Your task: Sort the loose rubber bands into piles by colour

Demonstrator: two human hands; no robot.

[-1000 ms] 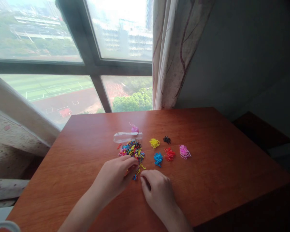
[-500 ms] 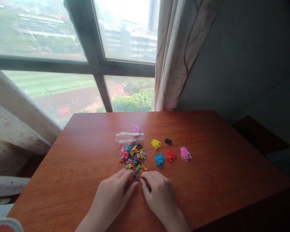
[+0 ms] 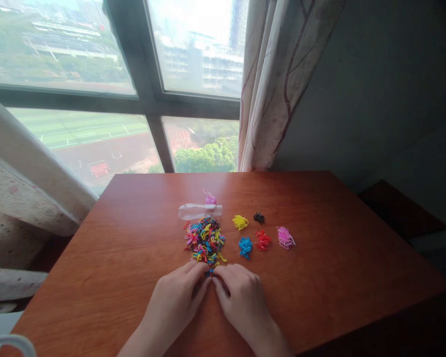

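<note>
Loops (image 3: 205,237), thin, yellow, pink, blue, red and black, sit heaped on the table (image 3: 338,258). The left hand (image 3: 180,290) and right hand (image 3: 241,287) curl beside them; whether they pinch any, I can't tell.

On a table (image 3: 319,292), a heap of loops (image 3: 205,239) lies before a container (image 3: 196,213), left of five piles (image 3: 262,241).

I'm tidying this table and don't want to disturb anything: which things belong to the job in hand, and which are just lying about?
Likely in the job: mixed bands by the left hand and right hand; yellow pile; black pile; blue pile; red pile; pink pile.

Seemingly lying about: clear container; purple thing.
</note>
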